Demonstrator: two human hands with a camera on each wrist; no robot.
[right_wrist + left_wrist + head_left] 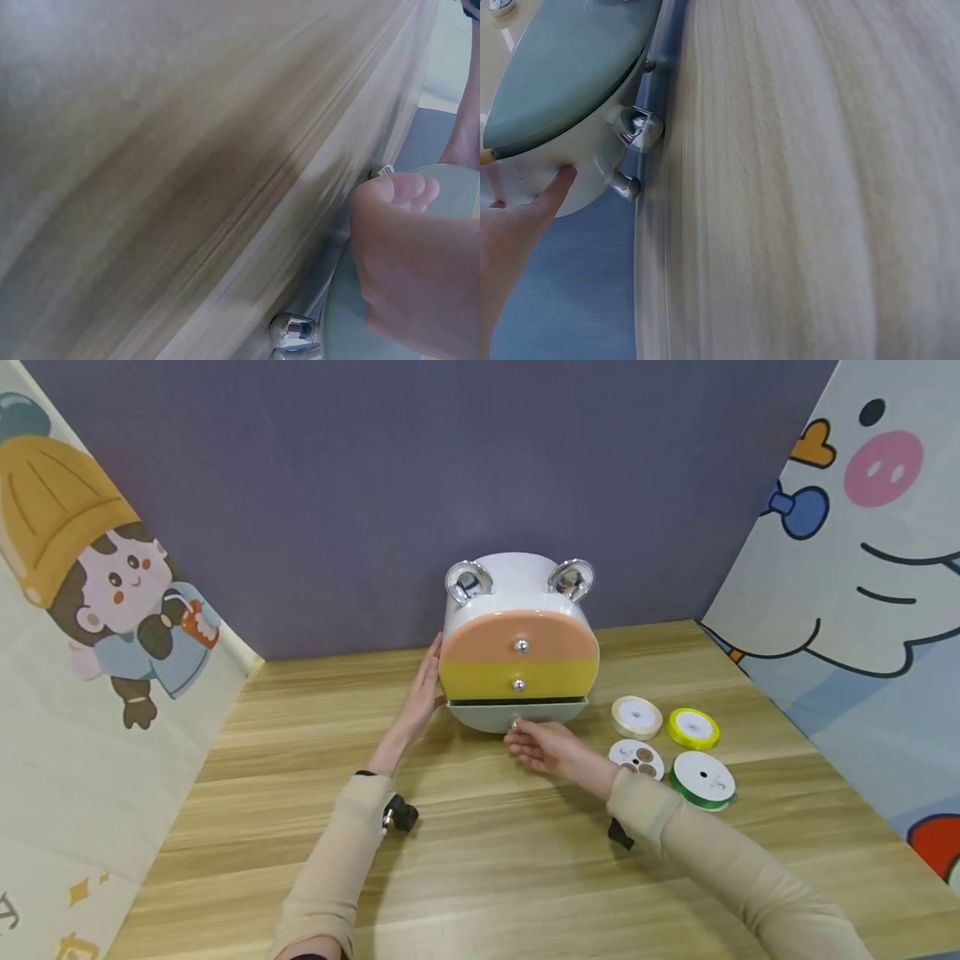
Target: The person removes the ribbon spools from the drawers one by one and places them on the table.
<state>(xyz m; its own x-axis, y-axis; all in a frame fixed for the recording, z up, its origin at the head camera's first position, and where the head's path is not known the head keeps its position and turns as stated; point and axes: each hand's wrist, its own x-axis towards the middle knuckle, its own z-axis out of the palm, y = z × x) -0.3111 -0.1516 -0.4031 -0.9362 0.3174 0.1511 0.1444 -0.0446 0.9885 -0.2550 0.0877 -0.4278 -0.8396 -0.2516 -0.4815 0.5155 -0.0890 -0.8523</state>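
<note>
A small rounded white cabinet (517, 581) with two silver ring-shaped ears stands at the back of the table. Its orange top drawer (480, 639) and yellow middle drawer (480, 681) sit flush. Above the grey-green bottom drawer (474, 716) runs a dark gap; this drawer is pulled out a little. My right hand (553, 748) pinches that drawer's small knob, fingers curled, and in the right wrist view the hand hides most of the knob. My left hand (418, 700) rests against the cabinet's left side, fingers fairly straight. Silver feet (645, 131) show under the cabinet in the left wrist view.
To the right of the cabinet lie a cream ribbon spool (637, 717), a yellow ribbon spool (693, 728), a white spool with brown holes (636, 758) and a green ribbon spool (703, 779). A dark panel (337, 510) rises behind the wooden table (300, 760).
</note>
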